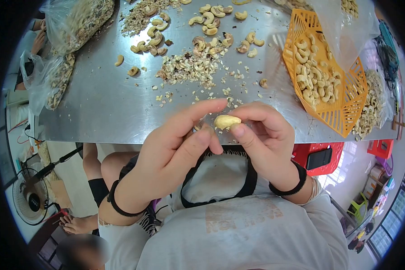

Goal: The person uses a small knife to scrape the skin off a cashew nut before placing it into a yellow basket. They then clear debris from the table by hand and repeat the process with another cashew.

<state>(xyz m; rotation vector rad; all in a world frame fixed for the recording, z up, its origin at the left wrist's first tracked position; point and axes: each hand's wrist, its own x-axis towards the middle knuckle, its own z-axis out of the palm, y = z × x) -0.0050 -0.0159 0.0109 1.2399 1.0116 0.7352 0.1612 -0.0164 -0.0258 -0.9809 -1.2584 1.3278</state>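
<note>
Peeling, likely: right hand (261, 130) pinches cashew (226, 121), left hand (175, 144) nips its end. Next needs clean drop into basket (342, 118), two o'clock.

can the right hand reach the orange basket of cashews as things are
Probably yes: the orange basket sits open on the table just beside the right hand, nothing between, though its grip holds a cashew.

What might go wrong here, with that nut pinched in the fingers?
The cashew is pinched only by fingertips of the right hand, with the left hand touching it, close to the table edge; if it slips, it may fall to the lap. The basket seems to jut over that edge and might tip if bumped.
</note>
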